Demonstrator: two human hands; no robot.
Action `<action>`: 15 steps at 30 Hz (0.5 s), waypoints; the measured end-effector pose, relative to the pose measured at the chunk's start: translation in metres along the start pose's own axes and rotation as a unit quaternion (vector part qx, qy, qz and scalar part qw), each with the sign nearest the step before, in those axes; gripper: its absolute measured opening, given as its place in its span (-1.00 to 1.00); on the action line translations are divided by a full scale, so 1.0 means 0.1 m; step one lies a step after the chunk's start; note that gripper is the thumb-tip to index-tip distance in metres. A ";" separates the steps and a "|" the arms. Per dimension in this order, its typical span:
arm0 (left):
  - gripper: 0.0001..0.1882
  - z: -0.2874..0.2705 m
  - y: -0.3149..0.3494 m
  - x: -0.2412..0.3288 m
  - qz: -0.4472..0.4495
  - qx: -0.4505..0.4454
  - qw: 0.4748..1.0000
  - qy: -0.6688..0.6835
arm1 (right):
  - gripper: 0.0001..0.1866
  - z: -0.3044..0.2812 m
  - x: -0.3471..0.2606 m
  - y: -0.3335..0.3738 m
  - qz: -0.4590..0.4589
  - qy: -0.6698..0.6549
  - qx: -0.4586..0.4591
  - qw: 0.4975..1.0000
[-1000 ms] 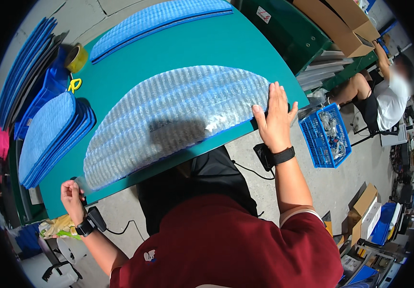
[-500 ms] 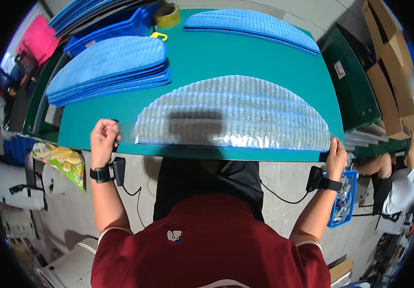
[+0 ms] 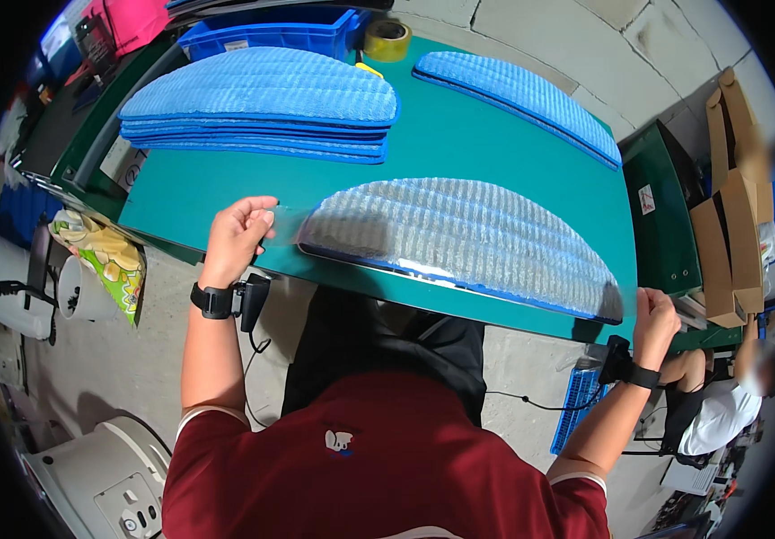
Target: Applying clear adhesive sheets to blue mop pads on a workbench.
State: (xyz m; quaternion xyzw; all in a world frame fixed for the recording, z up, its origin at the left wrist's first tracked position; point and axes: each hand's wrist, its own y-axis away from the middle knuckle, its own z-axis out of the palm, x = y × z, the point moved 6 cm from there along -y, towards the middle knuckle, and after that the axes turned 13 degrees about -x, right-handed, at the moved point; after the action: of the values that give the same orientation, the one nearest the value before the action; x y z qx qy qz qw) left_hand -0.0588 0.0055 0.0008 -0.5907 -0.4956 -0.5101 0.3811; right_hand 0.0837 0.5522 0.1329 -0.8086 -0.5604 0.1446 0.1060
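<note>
A half-moon cleaning pad (image 3: 468, 234), grey with blue stripes and a blue edge, lies inside clear plastic film (image 3: 289, 223) at the table's front. My left hand (image 3: 242, 238) pinches the film's left end, which sticks out past the pad's tip. At the other end my right hand (image 3: 655, 323) has its fingers closed on the film near the pad's right tip. Whether the film is a bag or a loose sheet I cannot tell. Behind, to the left, a stack of blue half-moon pads (image 3: 262, 90) sits, and more such pads (image 3: 522, 99) lie far right.
The green table (image 3: 459, 135) carries a blue bin (image 3: 271, 36) and a roll of tape (image 3: 387, 40) at the back. Cardboard boxes (image 3: 733, 225) stand right of it. Another person (image 3: 720, 418) sits lower right. A white bin (image 3: 82, 287) is at the left.
The whole view has turned, so the table now slants down to the right. Both hands still hold the film's ends, and glare on it has lessened.
</note>
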 end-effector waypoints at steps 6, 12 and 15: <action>-0.84 0.00 -0.02 0.00 -0.028 -0.015 0.999 0.003 | -0.90 -0.67 -0.69 -0.21 -0.115 -0.075 -0.017 0.990; -0.87 0.02 -0.10 0.07 -0.011 -0.007 1.000 -0.005 | -0.95 -1.51 -1.09 -0.38 -0.223 -0.197 -0.076 0.952; -0.87 0.01 -0.15 0.29 0.088 0.026 0.994 -0.056 | -0.78 -2.07 -0.82 -0.56 -0.198 -0.265 0.127 0.935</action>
State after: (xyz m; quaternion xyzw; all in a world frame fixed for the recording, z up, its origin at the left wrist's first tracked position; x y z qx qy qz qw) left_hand -0.0732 0.0154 0.0286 -0.6493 -0.4755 -0.4275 0.4117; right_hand 0.0808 0.4929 0.3544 -0.5933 -0.6940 0.3994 0.0822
